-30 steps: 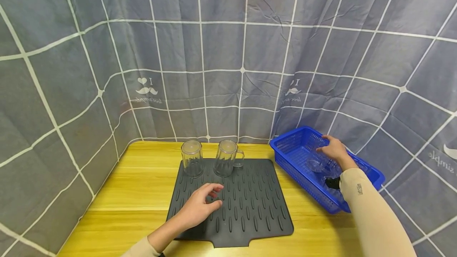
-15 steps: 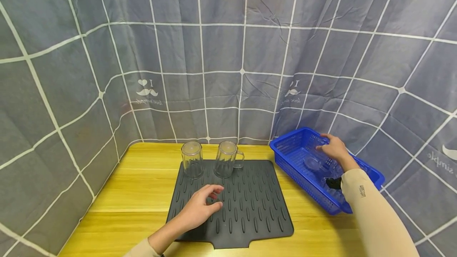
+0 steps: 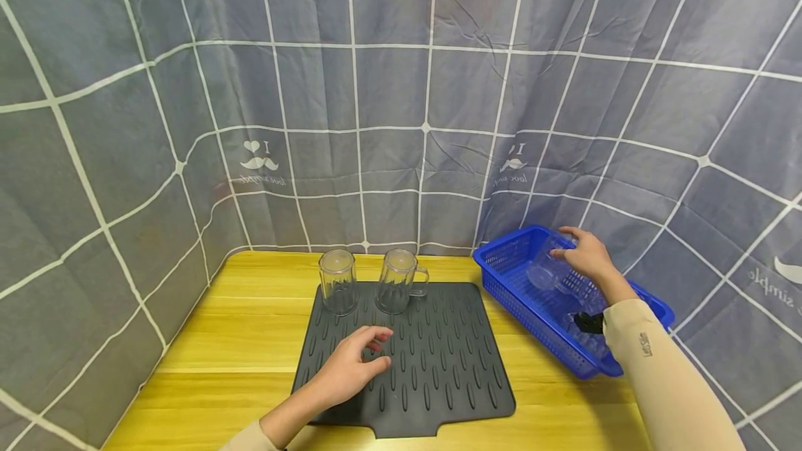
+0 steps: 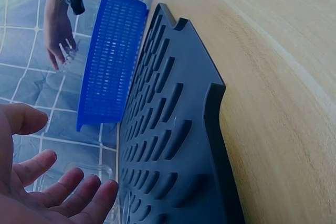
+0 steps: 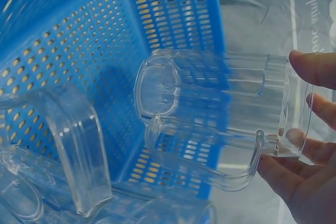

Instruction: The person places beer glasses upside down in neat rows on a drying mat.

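Observation:
My right hand (image 3: 585, 254) grips a clear glass mug (image 5: 210, 98) by its rim, thumb on one side and fingers on the other. The mug is tilted, its base end over the inside of the blue plastic basket (image 3: 532, 315) and its handle facing down in the right wrist view. Over the black ridged mat (image 3: 438, 367), my left hand (image 3: 351, 364) holds nothing, its fingers loosely bent and apart. Two glass mugs, a left one (image 3: 338, 284) and a right one (image 3: 396, 280), stand upside down on the mat's far edge.
More glass mugs (image 5: 79, 150) lie in the basket beneath the right hand. The basket stands at an angle to the right of the mat on a yellow wooden table (image 3: 207, 367). A grey curtain (image 3: 388, 89) with white lines hangs behind.
The right hand has raised a glass mug from inside the basket toward its far side. The left hand and the two mugs on the mat have stayed in place.

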